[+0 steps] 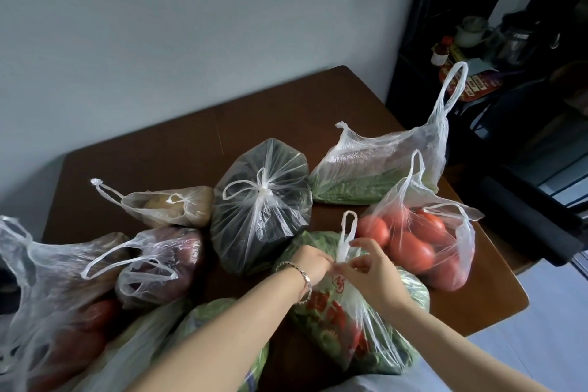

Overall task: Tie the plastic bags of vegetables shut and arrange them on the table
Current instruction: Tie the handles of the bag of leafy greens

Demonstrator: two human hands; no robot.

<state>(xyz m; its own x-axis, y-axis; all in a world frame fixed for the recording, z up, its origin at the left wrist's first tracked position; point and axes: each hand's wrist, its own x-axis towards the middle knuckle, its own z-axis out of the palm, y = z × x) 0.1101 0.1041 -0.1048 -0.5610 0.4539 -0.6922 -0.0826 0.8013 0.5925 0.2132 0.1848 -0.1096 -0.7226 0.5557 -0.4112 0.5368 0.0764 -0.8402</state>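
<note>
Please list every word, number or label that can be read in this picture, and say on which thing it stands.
Nothing can be read with certainty.
Red printed characters on the bag of greens under the hands: blurred and creased.
Red packet on the dark shelf: print too small.
Small bottle with a red cap on the shelf: label too small.

Large bag (47,296) left of the knotted dark bag (261,207): cut by frame edge, contents indistinct. Dark bag's contents unidentifiable. Shelf items (471,41) beyond it blurred. Printed bag's (343,321) knot point hidden behind fingers (359,261).
</note>
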